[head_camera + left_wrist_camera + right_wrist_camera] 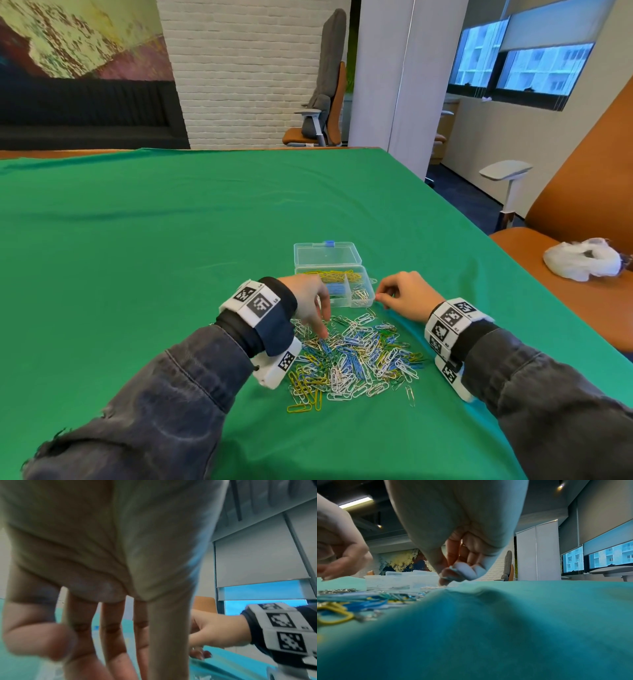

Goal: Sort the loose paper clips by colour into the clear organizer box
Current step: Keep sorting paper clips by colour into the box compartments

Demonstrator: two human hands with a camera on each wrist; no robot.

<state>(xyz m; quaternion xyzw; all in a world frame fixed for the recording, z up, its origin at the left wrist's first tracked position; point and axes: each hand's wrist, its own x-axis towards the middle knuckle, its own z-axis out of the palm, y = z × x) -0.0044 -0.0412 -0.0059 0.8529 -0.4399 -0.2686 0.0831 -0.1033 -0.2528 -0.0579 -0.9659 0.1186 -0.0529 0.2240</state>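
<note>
A heap of loose paper clips (356, 356) in white, blue, yellow, green and silver lies on the green cloth. Behind it stands the clear organizer box (371, 291) with its lid (327, 255) laid open. Yellow clips (334, 274) fill the back compartment, blue ones (334, 289) the front left, silver ones (359, 294) the front right. My left hand (323, 330) points straight fingers (111, 649) down onto the heap's far edge. My right hand (378, 298) pinches its fingertips (444, 582) together at the cloth by the box's front right corner, seemingly on a silver clip.
The green cloth (171, 257) covers the whole table, whose right edge runs close past my right arm. An orange chair (582, 192) with a crumpled white bag (582, 258) on its seat stands to the right. One silver clip (410, 394) lies apart from the heap.
</note>
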